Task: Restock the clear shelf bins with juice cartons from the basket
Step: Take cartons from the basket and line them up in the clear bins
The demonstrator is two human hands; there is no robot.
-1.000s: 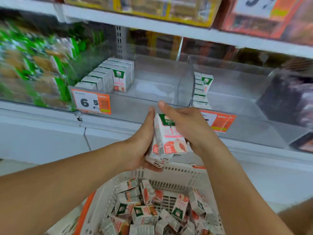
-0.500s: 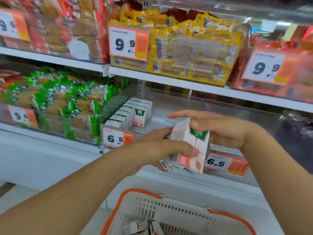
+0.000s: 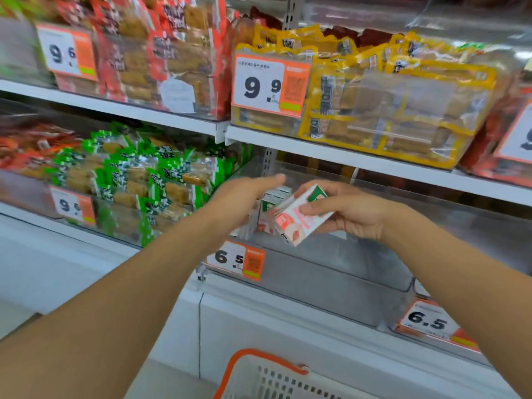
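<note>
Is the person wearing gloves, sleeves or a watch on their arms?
No. Both arms are bare all the way along what the picture shows: no sleeves, no gloves. The left hand and the right hand have no rings that can be seen, and neither wrist has a watch or bracelet. The fingernails look short and plain.

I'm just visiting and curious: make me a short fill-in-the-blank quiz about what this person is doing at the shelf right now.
1. The juice carton is held in the person's ____ hand.
2. The price tag on the front of the clear bin under the left hand shows 6 and ____.
3. The white basket at the bottom has an ____ rim.
4. The yellow packs sit on the shelf ____ the clear bin.

Missing words: right; 5; orange; above
</note>
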